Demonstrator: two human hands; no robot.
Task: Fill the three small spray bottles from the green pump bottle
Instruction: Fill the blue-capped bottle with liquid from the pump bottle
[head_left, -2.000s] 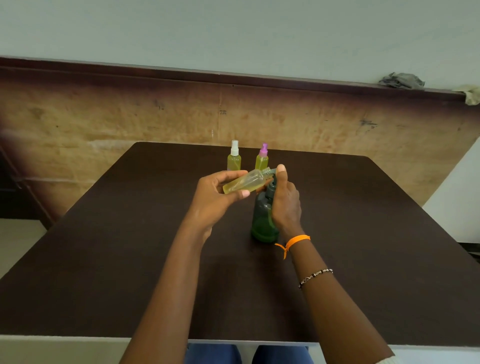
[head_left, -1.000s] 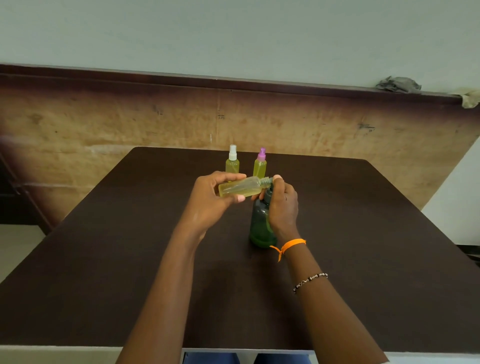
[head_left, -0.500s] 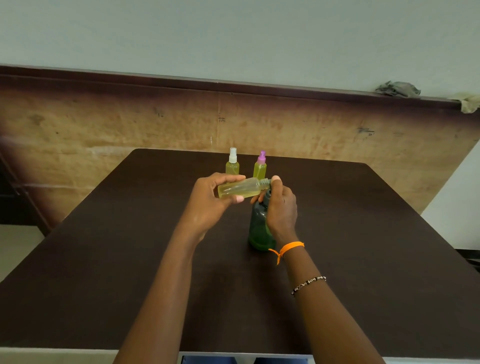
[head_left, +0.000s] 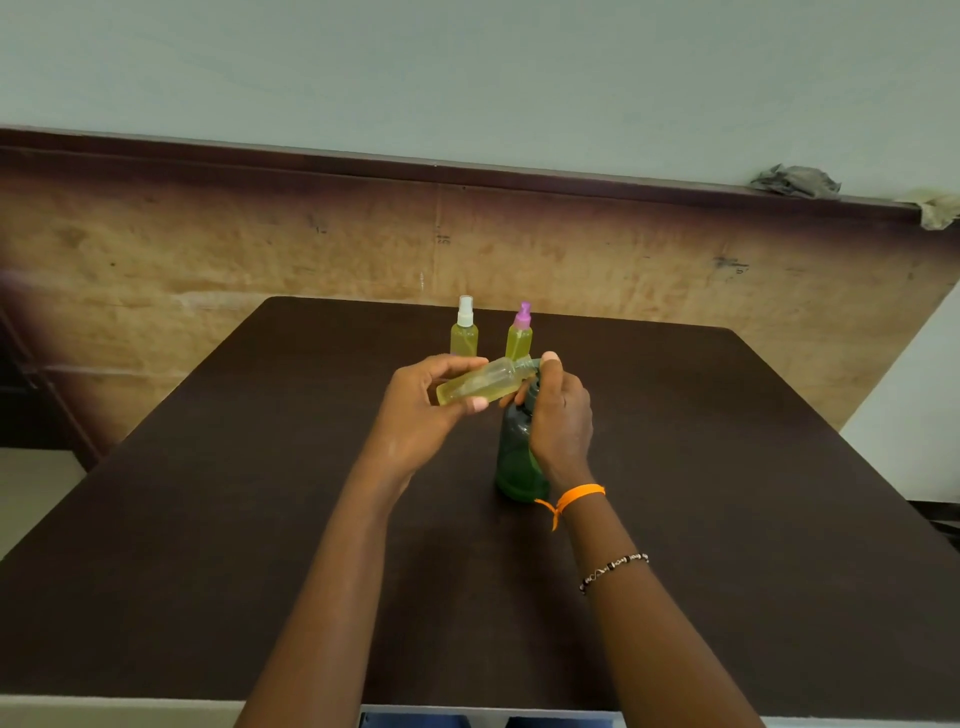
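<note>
Small bottle: your left hand gripped it, lying nearly level, mouth toward the pump.
Green pump bottle: your right hand clasped its top, mid-tabletop.

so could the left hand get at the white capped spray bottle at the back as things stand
Probably not right away: the left hand is holding the uncapped small bottle tilted at the green pump bottle. The white-capped bottle stands just behind it with nothing between, so once freed, yes.
</note>
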